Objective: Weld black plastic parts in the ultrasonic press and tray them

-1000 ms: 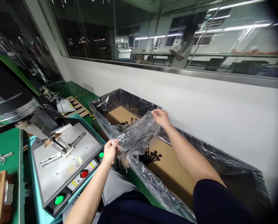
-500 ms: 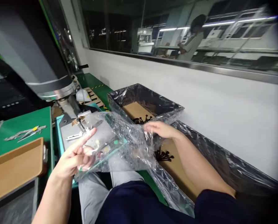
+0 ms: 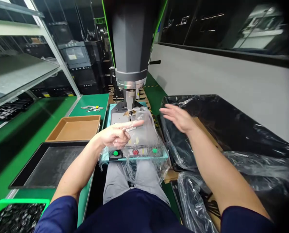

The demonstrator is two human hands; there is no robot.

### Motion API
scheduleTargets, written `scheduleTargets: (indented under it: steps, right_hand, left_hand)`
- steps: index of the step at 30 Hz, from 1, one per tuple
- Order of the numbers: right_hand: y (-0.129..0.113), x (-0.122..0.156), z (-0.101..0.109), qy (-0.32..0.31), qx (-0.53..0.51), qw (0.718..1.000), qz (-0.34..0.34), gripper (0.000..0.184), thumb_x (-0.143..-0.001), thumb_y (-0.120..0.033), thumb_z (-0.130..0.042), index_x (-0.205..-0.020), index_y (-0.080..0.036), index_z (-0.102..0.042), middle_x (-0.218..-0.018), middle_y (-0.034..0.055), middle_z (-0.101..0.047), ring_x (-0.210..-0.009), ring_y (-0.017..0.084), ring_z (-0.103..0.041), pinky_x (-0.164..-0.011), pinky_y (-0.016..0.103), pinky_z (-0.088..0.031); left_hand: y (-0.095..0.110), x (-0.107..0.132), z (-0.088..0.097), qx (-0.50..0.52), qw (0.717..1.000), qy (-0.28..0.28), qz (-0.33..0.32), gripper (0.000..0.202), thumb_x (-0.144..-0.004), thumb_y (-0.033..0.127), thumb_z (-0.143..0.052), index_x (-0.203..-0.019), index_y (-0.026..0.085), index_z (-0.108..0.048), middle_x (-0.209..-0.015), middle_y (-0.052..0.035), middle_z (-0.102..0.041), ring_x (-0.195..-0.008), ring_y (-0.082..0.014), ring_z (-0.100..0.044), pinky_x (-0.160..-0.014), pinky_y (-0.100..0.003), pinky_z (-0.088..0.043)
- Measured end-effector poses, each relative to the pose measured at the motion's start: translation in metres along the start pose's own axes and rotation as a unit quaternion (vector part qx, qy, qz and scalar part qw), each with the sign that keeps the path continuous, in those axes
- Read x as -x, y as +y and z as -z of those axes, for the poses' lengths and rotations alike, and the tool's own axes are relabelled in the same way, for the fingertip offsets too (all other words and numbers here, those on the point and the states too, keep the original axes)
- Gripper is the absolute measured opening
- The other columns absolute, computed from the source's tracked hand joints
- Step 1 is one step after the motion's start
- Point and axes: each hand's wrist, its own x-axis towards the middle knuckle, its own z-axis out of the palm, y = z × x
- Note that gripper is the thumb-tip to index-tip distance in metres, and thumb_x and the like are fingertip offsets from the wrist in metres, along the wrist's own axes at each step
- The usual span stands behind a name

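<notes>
My left hand (image 3: 116, 134) is over the front of the machine's bed, index finger stretched out to the right and the other fingers curled. The curled fingers appear closed on a clear plastic sheet (image 3: 146, 129), which drapes over the bed and hangs toward my lap. Through the film show a red button (image 3: 135, 152) and green buttons (image 3: 154, 150). My right hand (image 3: 179, 118) is raised in the air to the right, fingers extended and holding nothing. It is above the near side of a black box (image 3: 178, 149) lined with clear plastic.
The dark grey machine head (image 3: 131, 42) hangs directly ahead over its bed. On the left are a brown tray (image 3: 73, 127), a black tray (image 3: 54, 165), pliers (image 3: 92, 107) and a green bin (image 3: 19, 201) of small black parts. Another plastic-lined box (image 3: 195, 197) is at lower right.
My view has turned left to face the machine. The plastic sheet, earlier stretched across to the boxes, now lies over the bed. My right hand has lifted away from the sheet.
</notes>
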Motion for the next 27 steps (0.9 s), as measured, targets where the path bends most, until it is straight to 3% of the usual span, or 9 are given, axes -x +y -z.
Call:
scheduleTargets:
  steps: [3, 5, 7, 10, 14, 17, 22, 27]
  right_hand:
    - [0.010, 0.003, -0.058, -0.242, -0.095, 0.963, -0.073, 0.070, -0.069, -0.079, -0.068, -0.110, -0.022, -0.062, -0.106, 0.0107, -0.071, -0.109, 0.029, -0.063, -0.095, 0.047, -0.047]
    - [0.017, 0.006, -0.080, -0.302, -0.152, 0.936, -0.100, 0.070, -0.061, -0.080, -0.073, -0.097, -0.020, -0.064, -0.075, 0.0045, -0.068, -0.078, 0.024, -0.067, -0.077, 0.041, -0.054]
    - [0.020, 0.007, -0.083, -0.267, -0.197, 0.939, -0.087, 0.056, -0.062, -0.065, -0.083, -0.086, -0.020, -0.061, -0.052, -0.0066, -0.051, -0.048, 0.013, -0.053, -0.059, 0.030, -0.051]
    - [0.018, 0.005, -0.066, -0.172, -0.203, 0.961, -0.076, 0.043, -0.065, -0.047, -0.088, -0.075, -0.020, -0.056, -0.048, -0.0112, -0.040, -0.036, 0.005, -0.033, -0.043, 0.021, -0.040]
    - [0.013, -0.003, -0.043, -0.114, -0.114, 0.980, -0.114, 0.047, -0.059, -0.046, -0.091, -0.074, -0.019, -0.056, -0.051, -0.0070, -0.046, -0.037, 0.005, -0.035, -0.034, 0.016, -0.021]
    - [0.017, -0.012, -0.032, -0.053, -0.091, 0.986, -0.127, 0.052, -0.054, -0.046, -0.093, -0.074, -0.019, -0.054, -0.053, -0.0071, -0.046, -0.038, 0.004, -0.035, -0.034, 0.015, -0.020]
    - [0.040, -0.037, -0.014, -0.009, -0.076, 0.979, -0.190, 0.052, -0.055, -0.048, -0.092, -0.078, -0.019, -0.056, -0.057, -0.0065, -0.046, -0.040, 0.005, -0.038, -0.032, 0.014, -0.018]
    - [0.066, -0.072, -0.001, 0.028, -0.077, 0.976, -0.200, 0.039, -0.069, -0.041, -0.085, -0.077, -0.018, -0.054, -0.057, -0.0067, -0.043, -0.040, 0.005, -0.038, -0.032, 0.014, -0.020]
  left_hand:
    - [0.004, -0.013, 0.000, -0.017, 1.000, -0.003, 0.015, 0.092, -0.065, 0.006, -0.050, -0.153, 0.022, -0.030, -0.042, 0.0113, -0.034, -0.034, -0.0060, -0.026, -0.040, -0.019, -0.021]
    - [0.006, -0.016, 0.003, -0.033, 0.999, 0.013, 0.025, 0.086, -0.066, 0.008, -0.051, -0.150, 0.020, -0.037, -0.041, 0.0119, -0.032, -0.034, -0.0061, -0.025, -0.040, -0.019, -0.021]
    - [0.007, -0.013, 0.010, -0.064, 0.997, 0.037, 0.038, 0.076, -0.069, 0.011, -0.055, -0.144, 0.017, -0.047, -0.042, 0.0120, -0.033, -0.034, -0.0057, -0.025, -0.039, -0.019, -0.022]
    - [0.006, -0.002, 0.030, -0.160, 0.983, 0.059, 0.059, 0.054, -0.069, 0.018, -0.068, -0.122, 0.014, -0.065, -0.043, 0.0111, -0.039, -0.034, -0.0048, -0.030, -0.038, -0.019, -0.024]
    - [-0.004, 0.009, 0.062, -0.287, 0.949, 0.056, 0.120, 0.026, -0.060, 0.021, -0.081, -0.083, 0.013, -0.074, -0.048, 0.0060, -0.052, -0.039, -0.0056, -0.040, -0.039, -0.019, -0.028]
    - [-0.012, 0.011, 0.086, -0.278, 0.944, 0.114, 0.139, 0.018, -0.056, 0.020, -0.083, -0.064, 0.014, -0.068, -0.054, 0.0023, -0.059, -0.046, -0.0074, -0.047, -0.043, -0.019, -0.035]
    - [-0.014, 0.013, 0.131, -0.199, 0.936, 0.260, 0.126, 0.020, -0.058, 0.020, -0.085, -0.066, 0.013, -0.068, -0.064, -0.0038, -0.067, -0.060, -0.0146, -0.064, -0.062, -0.026, -0.052]
    - [-0.005, 0.002, 0.176, -0.152, 0.923, 0.333, 0.116, 0.021, -0.066, 0.021, -0.084, -0.073, 0.009, -0.068, -0.068, -0.0094, -0.070, -0.058, -0.0163, -0.066, -0.062, -0.031, -0.054]
